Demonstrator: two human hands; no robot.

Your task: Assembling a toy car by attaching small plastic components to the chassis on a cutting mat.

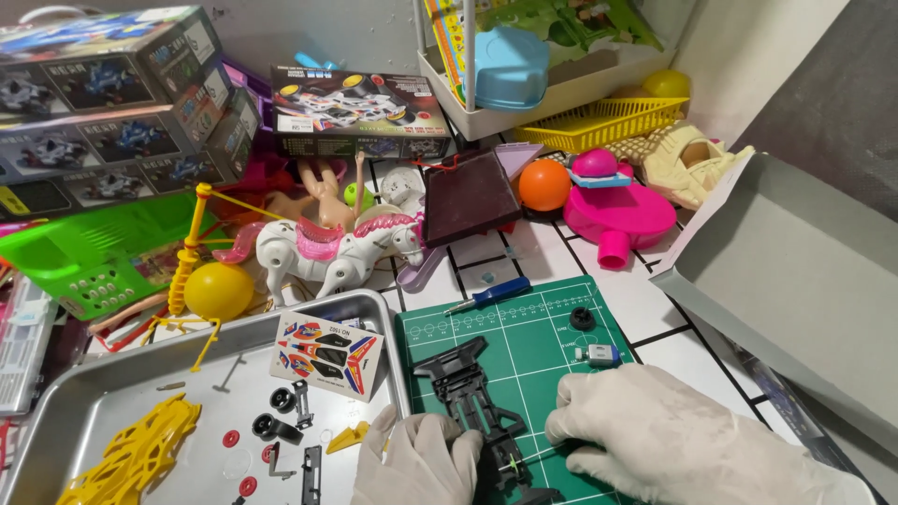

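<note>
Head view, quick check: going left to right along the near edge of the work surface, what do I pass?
Yellow plastic part in the metal tray → black wheels → sticker sheet → left hand → black chassis on the green cutting mat → right hand → grey box lid.

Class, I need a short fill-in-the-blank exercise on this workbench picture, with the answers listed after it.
1. Both gloved hands, left and right, work on a black chassis lying on a ____ cutting mat.
2. The screwdriver has a ____ handle.
3. The sticker sheet leans in a metal ____.
4. The toy horse has a ____ mane.

Answers: green; blue; tray; pink
</note>
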